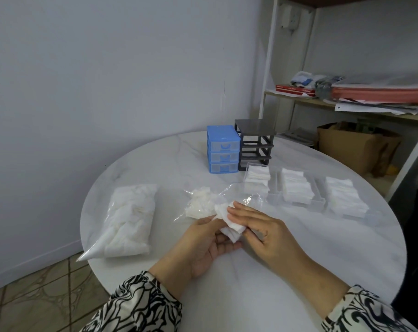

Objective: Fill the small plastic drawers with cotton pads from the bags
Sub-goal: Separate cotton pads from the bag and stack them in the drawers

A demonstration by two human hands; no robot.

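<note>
A small bunch of white cotton pads (229, 225) sits between both hands above the table's middle. My left hand (208, 245) lies palm up under the pads, thumb and fingers curled round them. My right hand (258, 226) covers them from the right and grips them. Just behind lies an open clear bag (203, 202) with some pads inside. A full sealed bag of pads (131, 219) lies at the left. Three clear drawers (273, 196) stand at the right, each stacked with pads (294, 185). The blue drawer unit (223, 149) has its drawers in; the dark grey frame (254, 142) beside it stands without drawers.
The round white marble table (227, 279) has a curved edge near me and at the left, with tiled floor (35, 288) below. A shelf with papers and red folders (370, 94) and a cardboard box (356, 144) stand beyond the table at the right.
</note>
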